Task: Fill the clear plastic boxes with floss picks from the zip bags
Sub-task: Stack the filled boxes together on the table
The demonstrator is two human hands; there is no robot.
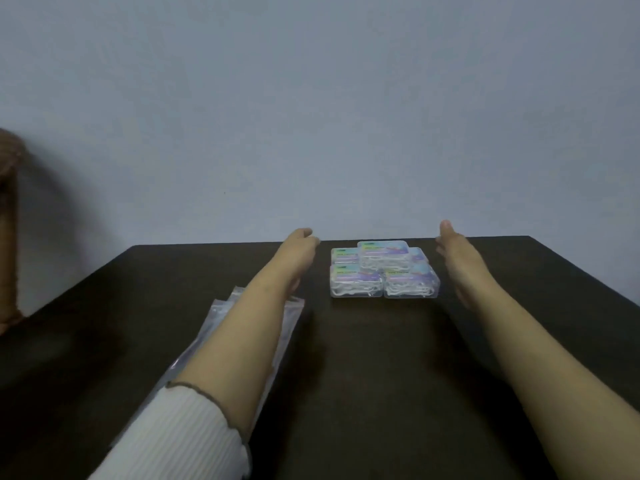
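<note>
Several clear plastic boxes (382, 271) holding white floss picks stand in a small stack near the far edge of the dark table (363, 375). My left hand (298, 252) is stretched out to the left of the stack, fingers relaxed, holding nothing. My right hand (457, 254) reaches along the right side of the stack, fingers straight, apart from the boxes. Flat zip bags (280, 327) lie under my left forearm, partly hidden by it.
A plain grey-blue wall stands right behind the table's far edge. A brown object (8, 220) shows at the left border. My white ribbed sleeve (173, 438) covers the left arm near the camera.
</note>
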